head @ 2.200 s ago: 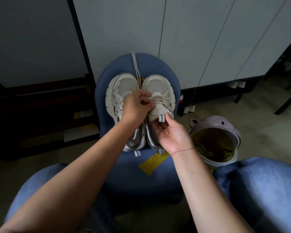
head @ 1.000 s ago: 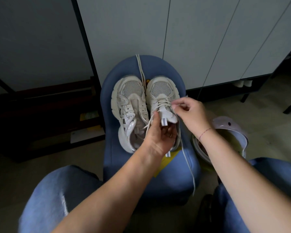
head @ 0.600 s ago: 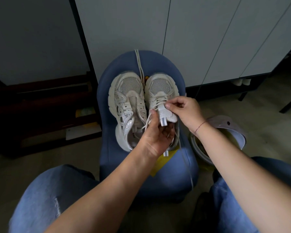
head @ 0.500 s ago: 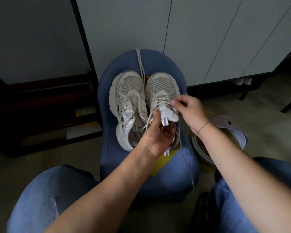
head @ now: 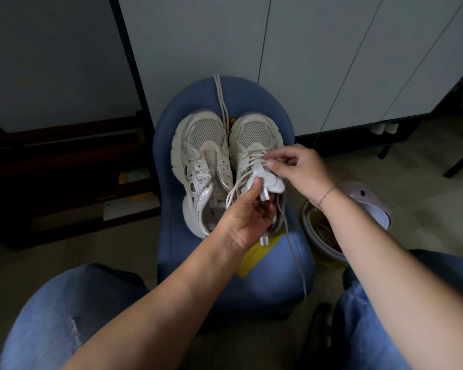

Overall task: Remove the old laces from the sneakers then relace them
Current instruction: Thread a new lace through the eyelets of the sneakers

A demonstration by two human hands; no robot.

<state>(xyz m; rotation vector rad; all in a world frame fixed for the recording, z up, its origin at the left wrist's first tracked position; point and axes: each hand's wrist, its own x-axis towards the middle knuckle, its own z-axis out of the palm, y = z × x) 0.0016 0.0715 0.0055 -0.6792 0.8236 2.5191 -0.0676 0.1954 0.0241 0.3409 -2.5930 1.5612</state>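
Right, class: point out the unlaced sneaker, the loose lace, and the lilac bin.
unlaced sneaker point(head: 206, 132), head view, mesh toe.
loose lace point(head: 220, 97), head view, strand beyond the toes.
lilac bin point(head: 375, 207), head view, lid.

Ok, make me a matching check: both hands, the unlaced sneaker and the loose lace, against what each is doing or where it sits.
1 left hand; 2 right hand; 3 unlaced sneaker; 4 loose lace.
A over the stool's far edge; B pinches the threaded lace; C holds the laced sneaker's tongue; D on the stool, eyelets bare.
Pairs: 1-C; 2-B; 3-D; 4-A.
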